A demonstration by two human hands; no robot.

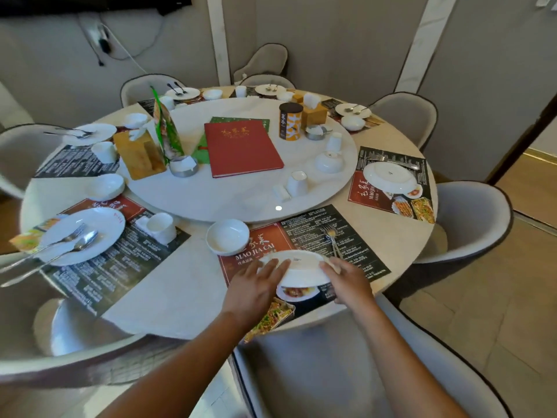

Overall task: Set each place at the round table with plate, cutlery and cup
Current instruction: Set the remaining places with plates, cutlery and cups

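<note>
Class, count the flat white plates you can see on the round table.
6: near plate under both hands, right, left, far left, two at back. A seventh sits far right, so 7.

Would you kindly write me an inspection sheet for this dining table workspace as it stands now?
Surface: round table with a raised turntable; printed placemats at each seat.
Job's things: near plate upside down on its placemat, fork beside it, bowl to its left; no cup at this place. Two cups and an upturned bowl wait on the turntable.
Clutter: red menu, black-and-orange canister, two wooden tissue boxes.
Grippers: left hand lies flat on the plate; right hand grips its rim.
Cables: white cable hanging on the far wall.
Surroundings: grey chairs around the table.
</note>
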